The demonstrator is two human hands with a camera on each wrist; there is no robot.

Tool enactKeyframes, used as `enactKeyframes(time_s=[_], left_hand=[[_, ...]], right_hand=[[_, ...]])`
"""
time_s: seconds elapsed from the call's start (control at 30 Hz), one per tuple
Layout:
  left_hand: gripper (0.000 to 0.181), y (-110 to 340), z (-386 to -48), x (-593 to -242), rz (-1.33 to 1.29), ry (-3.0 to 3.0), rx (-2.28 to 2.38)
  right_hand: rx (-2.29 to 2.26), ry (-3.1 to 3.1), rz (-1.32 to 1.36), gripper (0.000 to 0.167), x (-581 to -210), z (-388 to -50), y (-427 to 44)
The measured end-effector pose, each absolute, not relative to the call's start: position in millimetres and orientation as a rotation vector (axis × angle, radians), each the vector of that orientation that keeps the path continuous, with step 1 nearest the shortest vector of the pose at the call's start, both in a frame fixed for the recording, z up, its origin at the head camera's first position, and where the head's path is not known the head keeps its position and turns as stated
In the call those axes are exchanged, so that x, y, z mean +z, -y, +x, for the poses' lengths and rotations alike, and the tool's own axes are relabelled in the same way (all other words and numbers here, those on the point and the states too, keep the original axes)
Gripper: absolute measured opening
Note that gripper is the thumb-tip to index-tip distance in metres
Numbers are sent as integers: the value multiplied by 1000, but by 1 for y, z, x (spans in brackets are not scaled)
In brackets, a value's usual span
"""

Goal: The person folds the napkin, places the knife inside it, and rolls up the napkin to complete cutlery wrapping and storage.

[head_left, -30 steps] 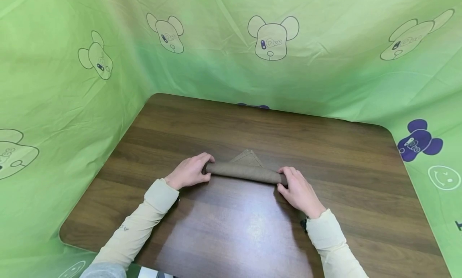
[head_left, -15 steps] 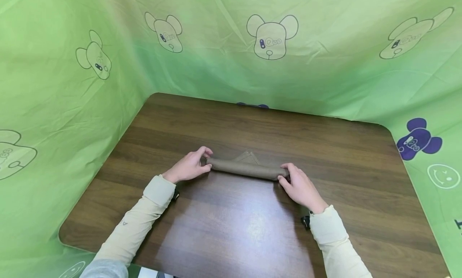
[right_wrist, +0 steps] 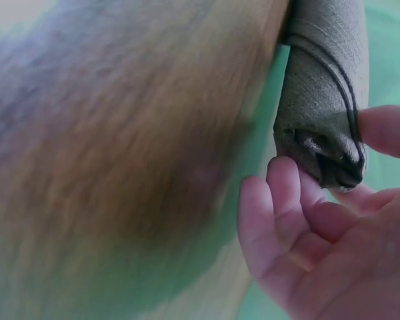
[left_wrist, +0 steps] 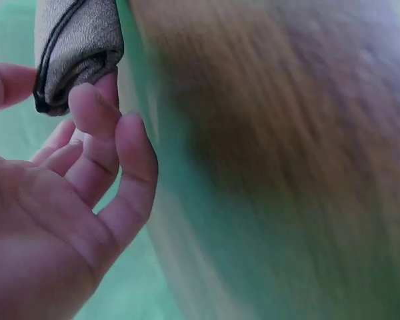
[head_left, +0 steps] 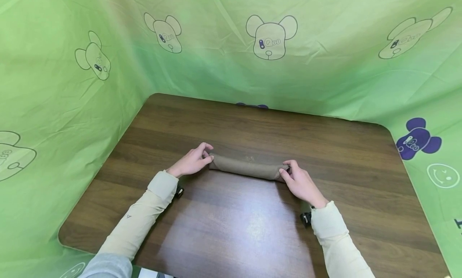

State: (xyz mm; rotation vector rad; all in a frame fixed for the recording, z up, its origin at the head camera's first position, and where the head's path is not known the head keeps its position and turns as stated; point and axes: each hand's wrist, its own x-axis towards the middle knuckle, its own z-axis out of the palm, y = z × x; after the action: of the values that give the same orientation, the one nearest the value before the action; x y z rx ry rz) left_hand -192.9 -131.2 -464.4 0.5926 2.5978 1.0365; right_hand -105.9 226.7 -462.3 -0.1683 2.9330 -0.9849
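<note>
A brownish-grey cloth, rolled into a tube (head_left: 249, 168), lies crosswise near the middle of the wooden table. My left hand (head_left: 192, 161) holds its left end between thumb and fingers. At the other end, my right hand (head_left: 301, 185) grips the roll the same way. In the left wrist view the cloth's spiral end (left_wrist: 80, 63) shows, with the thumb on one side and fingertips at its opening. The right wrist view has the other end (right_wrist: 323, 127), with folded layers and a dark hollow. Just a small tip of cloth (head_left: 250, 159) shows behind the roll.
The dark wooden table (head_left: 231, 226) has rounded corners. Green printed fabric (head_left: 216, 75) hangs behind it and along both sides. A white object (head_left: 148, 273) is partly visible below the table's front edge.
The flat pointed corner behind the roll has shrunk to a small tip as the roll turned and moved slightly away from me. Both hands moved forward with it, their fingers shifting at the ends.
</note>
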Motion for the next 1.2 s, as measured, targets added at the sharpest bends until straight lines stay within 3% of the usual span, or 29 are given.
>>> enactKeyframes(time_s=[1.2], left_hand=[[32,109,-208,-468,513,-2693,807]], right_hand=[[-794,-2889,60,50,-462,-120,-228]])
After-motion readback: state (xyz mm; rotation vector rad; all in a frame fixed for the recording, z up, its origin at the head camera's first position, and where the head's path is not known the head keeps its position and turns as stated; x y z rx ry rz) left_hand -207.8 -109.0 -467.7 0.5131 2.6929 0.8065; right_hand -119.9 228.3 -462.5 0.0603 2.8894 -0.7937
